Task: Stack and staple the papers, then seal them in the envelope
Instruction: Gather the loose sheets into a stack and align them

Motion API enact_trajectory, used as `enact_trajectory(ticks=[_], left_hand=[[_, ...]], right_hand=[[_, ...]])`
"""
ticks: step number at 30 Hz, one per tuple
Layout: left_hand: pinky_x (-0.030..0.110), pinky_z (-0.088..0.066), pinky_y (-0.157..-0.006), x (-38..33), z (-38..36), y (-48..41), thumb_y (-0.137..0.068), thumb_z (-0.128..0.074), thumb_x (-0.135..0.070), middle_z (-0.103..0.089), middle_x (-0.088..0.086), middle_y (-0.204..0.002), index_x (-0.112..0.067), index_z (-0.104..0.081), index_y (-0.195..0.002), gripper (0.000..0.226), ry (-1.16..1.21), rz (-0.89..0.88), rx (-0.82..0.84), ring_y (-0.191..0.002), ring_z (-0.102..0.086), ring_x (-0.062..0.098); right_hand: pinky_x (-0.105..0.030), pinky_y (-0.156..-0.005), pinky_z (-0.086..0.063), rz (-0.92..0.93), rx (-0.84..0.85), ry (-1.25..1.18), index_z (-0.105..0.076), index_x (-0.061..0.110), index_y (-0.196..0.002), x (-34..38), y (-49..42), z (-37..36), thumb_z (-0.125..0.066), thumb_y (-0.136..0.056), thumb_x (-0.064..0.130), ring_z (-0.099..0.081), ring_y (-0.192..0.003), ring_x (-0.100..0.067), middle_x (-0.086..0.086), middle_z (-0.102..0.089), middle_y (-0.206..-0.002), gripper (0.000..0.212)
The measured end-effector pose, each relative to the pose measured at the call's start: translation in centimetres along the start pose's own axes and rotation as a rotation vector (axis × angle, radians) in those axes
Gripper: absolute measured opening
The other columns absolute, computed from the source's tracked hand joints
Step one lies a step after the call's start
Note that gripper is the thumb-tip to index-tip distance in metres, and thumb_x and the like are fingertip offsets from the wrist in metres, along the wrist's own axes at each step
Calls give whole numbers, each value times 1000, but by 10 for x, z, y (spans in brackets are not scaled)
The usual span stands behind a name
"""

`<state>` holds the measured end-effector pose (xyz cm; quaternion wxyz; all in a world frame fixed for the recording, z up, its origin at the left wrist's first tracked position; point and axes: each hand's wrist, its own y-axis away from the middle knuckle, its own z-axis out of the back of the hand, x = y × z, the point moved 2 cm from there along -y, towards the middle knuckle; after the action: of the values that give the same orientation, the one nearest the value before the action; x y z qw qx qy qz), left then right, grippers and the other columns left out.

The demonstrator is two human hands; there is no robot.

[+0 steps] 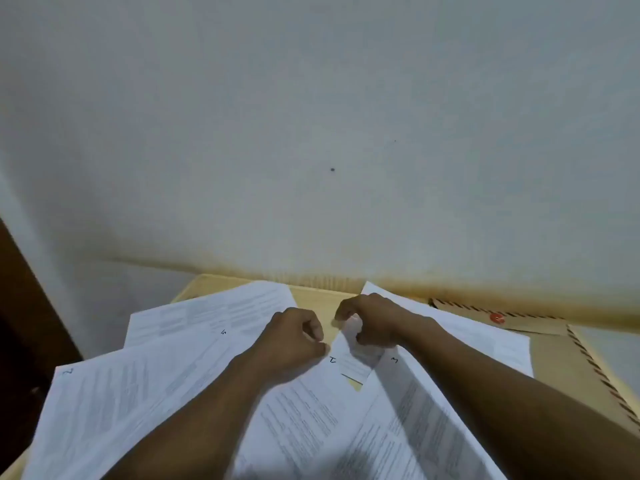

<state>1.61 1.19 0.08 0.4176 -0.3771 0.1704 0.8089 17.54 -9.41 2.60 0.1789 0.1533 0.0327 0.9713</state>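
Several printed white sheets lie fanned over the wooden table (325, 294), each with a handwritten number at a corner. My left hand (294, 337) rests curled on the middle sheet (304, 410), its fingertips pinching that sheet's top corner. My right hand (370, 320) is curled over the top edge of a smaller, lifted sheet (353, 358) and grips it. A brown envelope (554, 348) with a striped border and a red button lies at the right, partly under the papers. No stapler shows.
A white wall rises straight behind the table's far edge. Something dark brown stands at the far left (20, 306). Papers overhang the table's left side (86, 410).
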Motion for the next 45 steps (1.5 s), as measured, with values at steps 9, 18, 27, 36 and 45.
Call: enact_trajectory(ticks=[9,18,27,36,45], left_hand=[[23,-45,-61,2,-7,-25,-64,-93,-27,-75,5,-87,-16,-69,-78,30,-29,13,94,-60,-56,3],[39,-56,-78,-4,-7,-23,-66,-89,-28,-75,0,-84,-19,-69,-77,25,-81,25,80,-79,-68,18],[35,-56,-78,-9,-9,-24,-69,-88,-26,-74,-4,-84,-23,-69,-73,19,-39,50,50,-86,-70,17],[21,-43,-66,-52,21,-31,-76,-87,-21,-71,-9,-96,-26,-68,-75,20,30,-38,-74,-67,-57,5],[15,-47,-60,-145,88,-13,-86,-75,-6,-67,-13,-91,-26,-73,-85,20,86,-237,-390,-69,-63,5]], right_hand=[[-32,-82,-49,57,92,90,-58,34,-126,-3,-30,4,-70,-75,10,-52,-99,-10,17,-60,-104,58],[-33,-71,-47,108,81,217,-59,32,-123,2,-36,7,-71,-79,9,-60,-101,-23,1,-61,-115,51],[-36,-86,-28,177,-85,375,-58,33,-123,6,-33,24,-55,-84,0,-59,-107,-16,9,-68,-108,51],[-34,-91,-43,238,-340,409,-64,27,-119,26,-4,96,-57,-89,0,-64,-99,-15,6,-69,-109,41],[-36,-76,-54,200,-628,136,-66,26,-113,58,52,195,-53,-91,0,-59,-87,-15,7,-63,-95,37]])
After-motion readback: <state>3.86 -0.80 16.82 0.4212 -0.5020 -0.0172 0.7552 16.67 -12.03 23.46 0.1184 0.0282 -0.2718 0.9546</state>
